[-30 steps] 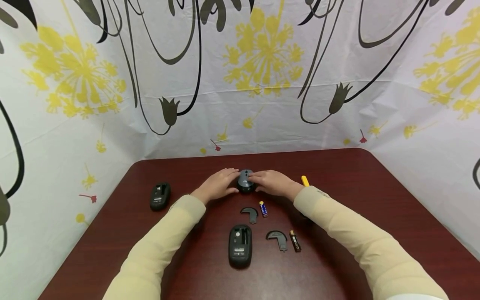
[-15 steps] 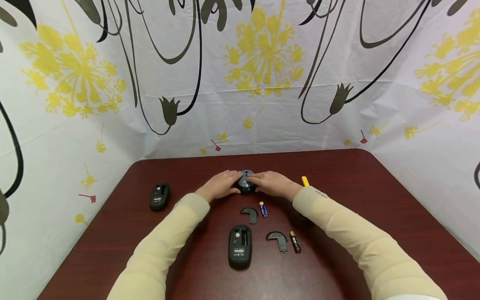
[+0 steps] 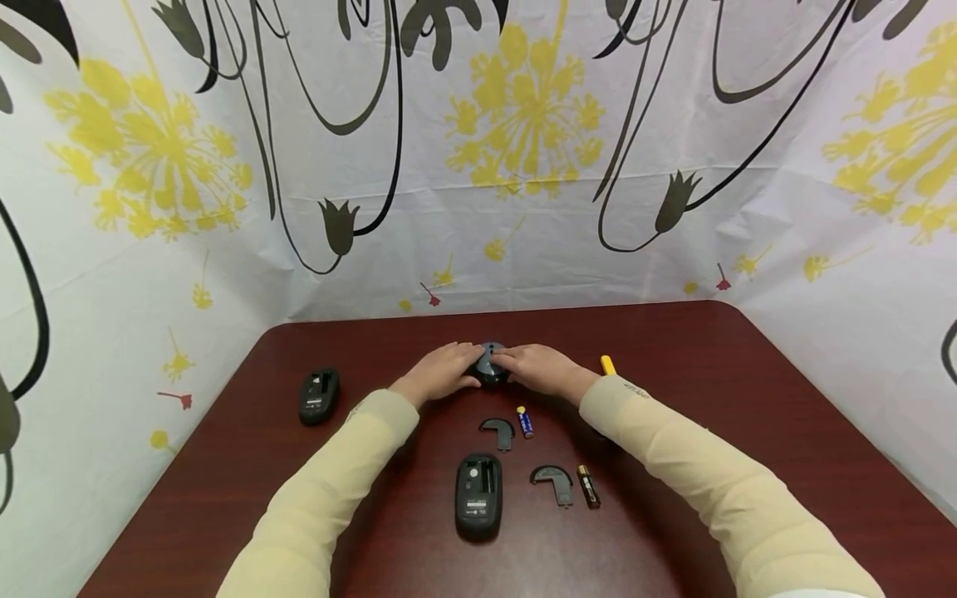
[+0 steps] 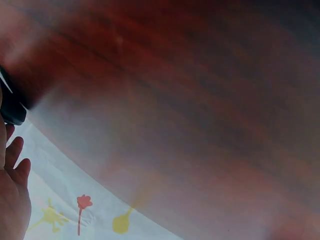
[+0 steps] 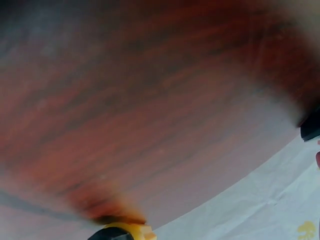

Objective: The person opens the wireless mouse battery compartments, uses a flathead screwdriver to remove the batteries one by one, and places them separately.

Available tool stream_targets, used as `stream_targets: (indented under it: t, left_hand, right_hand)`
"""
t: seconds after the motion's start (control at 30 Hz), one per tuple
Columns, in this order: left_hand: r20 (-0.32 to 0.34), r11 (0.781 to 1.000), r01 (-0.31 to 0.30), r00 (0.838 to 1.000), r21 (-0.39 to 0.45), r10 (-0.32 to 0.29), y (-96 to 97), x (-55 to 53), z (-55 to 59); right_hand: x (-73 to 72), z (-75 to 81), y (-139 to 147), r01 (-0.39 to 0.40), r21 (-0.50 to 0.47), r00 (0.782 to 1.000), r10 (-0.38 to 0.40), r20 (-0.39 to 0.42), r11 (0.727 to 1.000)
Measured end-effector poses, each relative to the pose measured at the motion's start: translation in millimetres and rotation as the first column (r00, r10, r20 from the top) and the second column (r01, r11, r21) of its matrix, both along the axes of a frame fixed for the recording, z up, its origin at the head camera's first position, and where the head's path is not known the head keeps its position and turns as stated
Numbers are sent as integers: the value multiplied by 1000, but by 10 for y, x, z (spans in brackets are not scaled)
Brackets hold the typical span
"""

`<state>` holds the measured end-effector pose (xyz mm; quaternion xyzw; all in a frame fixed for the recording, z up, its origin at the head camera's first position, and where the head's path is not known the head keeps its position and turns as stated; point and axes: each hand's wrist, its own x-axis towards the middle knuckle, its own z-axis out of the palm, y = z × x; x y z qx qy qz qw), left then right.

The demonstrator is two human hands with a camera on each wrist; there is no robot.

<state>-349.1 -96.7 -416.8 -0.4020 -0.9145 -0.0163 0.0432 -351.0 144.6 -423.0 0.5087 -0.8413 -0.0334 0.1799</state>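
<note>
Computer mouse (image 3: 489,375), grey, sits at the far middle of the counter (image 3: 389,540) in the head view, between the left hand (image 3: 441,370) and right hand (image 3: 542,368). Both touch it with fairly straight fingers, the thumb of each grip apart from the fingers. Nearer, a blue battery (image 3: 526,424) lies right of a battery cover (image 3: 504,435); nearer still, left to right, are an overturned black mouse (image 3: 478,511), a second cover (image 3: 562,491) and a black battery (image 3: 589,488). Another overturned mouse (image 3: 318,397) lies far left. A yellow-ended object (image 3: 608,365) shows beyond the right sleeve (image 3: 673,444).

In the left wrist view, fingers and a dark object (image 4: 12,108) show at the left border.

In the right wrist view, a black edge (image 5: 311,126) shows at the right border, a yellow-and-black object (image 5: 132,230) at the bottom.
</note>
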Motion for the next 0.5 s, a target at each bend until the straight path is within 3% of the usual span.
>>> stream_targets:
  t: [0.27,0.5]
  left_hand:
    - [-45,1000,4,999,-10,-4,-34,0,18]
    - [-73,998,38,997,57,-34,-47,31,56]
  right_hand:
    - [20,-5,24,3,-17,1000,-3,-14,1000]
    - [45,-25,52,27,-13,999,-27,-17,1000]
